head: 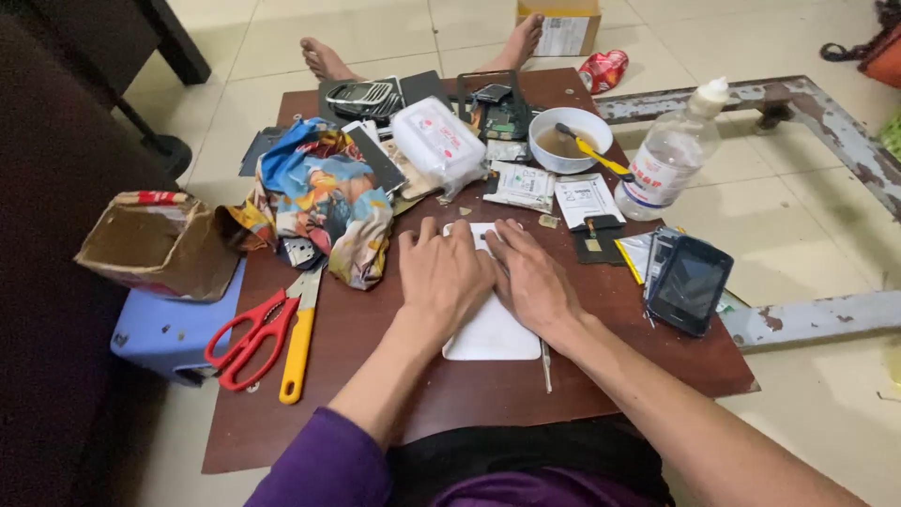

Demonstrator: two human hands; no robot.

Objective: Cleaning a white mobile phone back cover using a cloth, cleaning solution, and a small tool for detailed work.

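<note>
White slab (493, 333) under fingers (441, 235), both hands

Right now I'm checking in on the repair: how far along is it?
Done: opened phone parts lie at the table's far edge. In hand: left hand and right hand press flat on a white slab. Left: the dark phone lies untouched aside.

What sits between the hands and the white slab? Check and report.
Nothing visible. The left hand and right hand both lie palm-down directly on the white slab, which rests flat on the brown table. Metal tweezers lie beside its right edge.
</note>
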